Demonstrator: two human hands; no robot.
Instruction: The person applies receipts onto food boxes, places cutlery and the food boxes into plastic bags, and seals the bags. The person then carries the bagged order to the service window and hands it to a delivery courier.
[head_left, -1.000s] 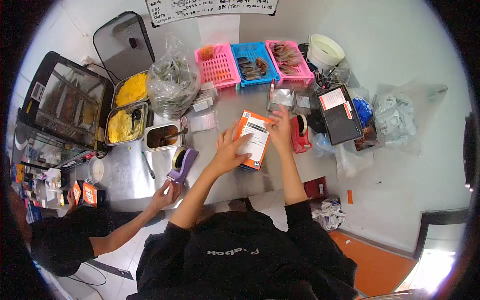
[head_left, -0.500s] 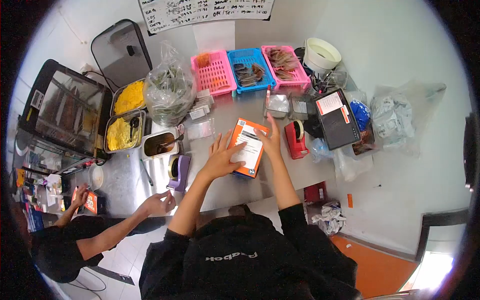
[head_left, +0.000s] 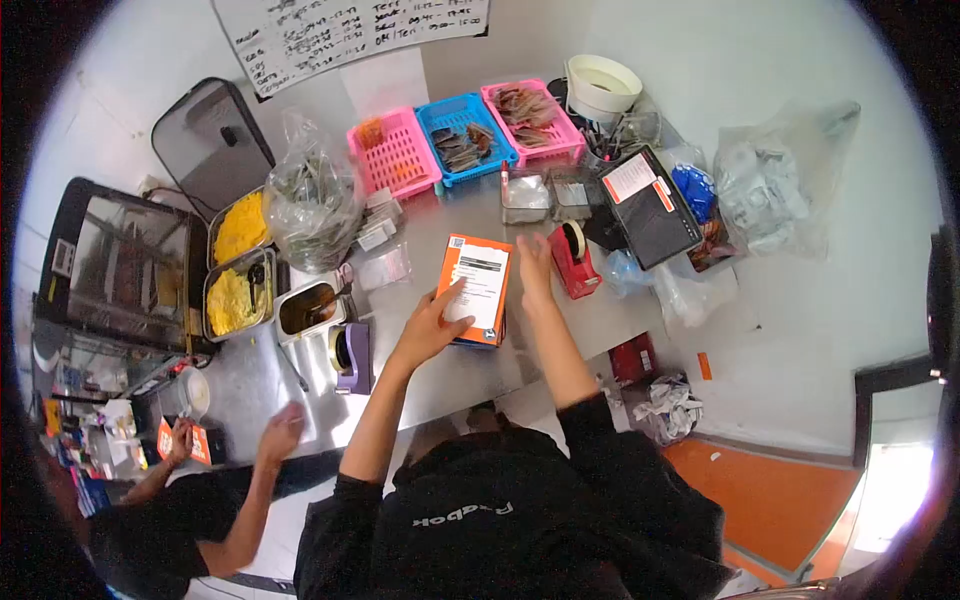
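Observation:
An orange box (head_left: 450, 318) with a white printed label (head_left: 482, 288) on top lies on the steel table in front of me. My left hand (head_left: 432, 328) rests on the box's left side, thumb and fingers spread over the edge of the label. To the right of the box is my right hand (head_left: 537, 268), fingers stretched out, slightly blurred and holding nothing. It hovers between the box and a red tape dispenser (head_left: 574, 262). A purple tape dispenser (head_left: 354, 362) stands left of my left forearm.
Pink (head_left: 395, 172) and blue (head_left: 470, 165) baskets line the back. Trays of yellow food (head_left: 232, 302), a sauce tray (head_left: 308, 306) and a plastic bag (head_left: 312, 215) are at left. A black device (head_left: 652, 215) is at right. A co-worker's hand (head_left: 283, 430) is at lower left.
My right hand has moved off the label to the box's right side. My left hand stays on the box. The co-worker's nearer hand has moved, and the view has shifted.

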